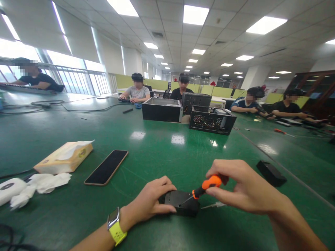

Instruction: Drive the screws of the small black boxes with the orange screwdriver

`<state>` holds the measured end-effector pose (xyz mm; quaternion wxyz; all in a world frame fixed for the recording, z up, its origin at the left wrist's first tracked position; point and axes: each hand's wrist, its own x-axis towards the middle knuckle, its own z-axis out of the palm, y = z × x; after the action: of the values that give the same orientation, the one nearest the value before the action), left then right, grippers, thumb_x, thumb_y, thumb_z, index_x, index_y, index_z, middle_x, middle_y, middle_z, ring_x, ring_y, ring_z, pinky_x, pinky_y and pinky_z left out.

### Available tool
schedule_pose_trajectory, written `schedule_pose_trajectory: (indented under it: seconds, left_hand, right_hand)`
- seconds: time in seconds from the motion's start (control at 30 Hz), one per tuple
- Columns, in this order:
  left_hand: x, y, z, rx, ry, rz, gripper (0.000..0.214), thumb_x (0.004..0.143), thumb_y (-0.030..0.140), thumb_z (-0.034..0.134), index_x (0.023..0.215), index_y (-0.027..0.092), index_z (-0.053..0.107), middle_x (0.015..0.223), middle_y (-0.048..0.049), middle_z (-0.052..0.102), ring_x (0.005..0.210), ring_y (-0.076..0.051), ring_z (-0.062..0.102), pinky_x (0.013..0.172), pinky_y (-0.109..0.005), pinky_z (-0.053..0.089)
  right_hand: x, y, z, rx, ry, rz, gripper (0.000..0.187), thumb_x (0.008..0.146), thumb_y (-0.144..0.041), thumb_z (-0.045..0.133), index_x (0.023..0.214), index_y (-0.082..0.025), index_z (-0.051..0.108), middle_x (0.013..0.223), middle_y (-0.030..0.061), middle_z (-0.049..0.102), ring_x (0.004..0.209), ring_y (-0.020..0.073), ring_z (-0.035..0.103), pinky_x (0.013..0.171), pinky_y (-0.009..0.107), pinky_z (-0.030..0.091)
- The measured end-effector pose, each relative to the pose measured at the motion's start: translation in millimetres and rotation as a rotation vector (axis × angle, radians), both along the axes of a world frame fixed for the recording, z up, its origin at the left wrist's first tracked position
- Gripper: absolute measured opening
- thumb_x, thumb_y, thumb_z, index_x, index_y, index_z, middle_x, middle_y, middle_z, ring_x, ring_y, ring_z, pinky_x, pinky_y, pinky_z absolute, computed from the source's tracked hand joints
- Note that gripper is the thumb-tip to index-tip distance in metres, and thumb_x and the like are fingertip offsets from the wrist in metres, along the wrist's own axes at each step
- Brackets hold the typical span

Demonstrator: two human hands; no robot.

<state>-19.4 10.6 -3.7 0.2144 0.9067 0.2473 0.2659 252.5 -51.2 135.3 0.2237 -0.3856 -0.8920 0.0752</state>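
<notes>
- Yellow-strapped watch (117, 230), near left, on the wrist of the left hand (151, 197), which grips a black box (187, 200) on the green table (157, 148)
- Right hand (238, 184) grasping an orange-and-black screwdriver (212, 181) — tip at the box's top
- Phone (107, 168) to the left
- Far: computer cases (161, 111), seated people (138, 92)

Black box (187, 209): left end hidden under left hand (153, 196). Orange-black screwdriver (212, 181): butt hidden in right hand (240, 186). Black cables (10, 233), left of both: edge-cut.
</notes>
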Motion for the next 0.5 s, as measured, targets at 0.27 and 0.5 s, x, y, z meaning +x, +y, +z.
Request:
schedule_pose_trajectory:
  seconds: [0.27, 0.5]
  left_hand:
    - [0, 2, -2.9, 0.012, 0.011, -0.001, 0.068, 0.084, 0.077, 0.044, 0.108, 0.017, 0.066, 0.093, -0.0077, 0.058, 0.082, -0.021, 0.055, 0.068, -0.027, 0.043]
    - [0, 4, -7.1, 0.037, -0.002, -0.006, 0.068, 0.084, 0.078, 0.044, 0.109, 0.018, 0.066, 0.095, -0.0079, 0.059, 0.082, -0.021, 0.056, 0.068, -0.027, 0.041]
  right_hand:
    - [-13, 8, -19.3, 0.222, 0.046, -0.1, 0.05, 0.09, -0.046, 0.06, 0.055, -0.017, 0.04, 0.051, -0.0067, 0.035, 0.047, 0.0062, 0.031, 0.048, 0.024, 0.019]
    - [-11, 6, -7.8, 0.063, 0.006, -0.054, 0.032, 0.093, -0.042, 0.058, 0.074, -0.017, 0.057, 0.066, -0.0024, 0.054, 0.058, 0.0097, 0.046, 0.055, 0.022, 0.032]
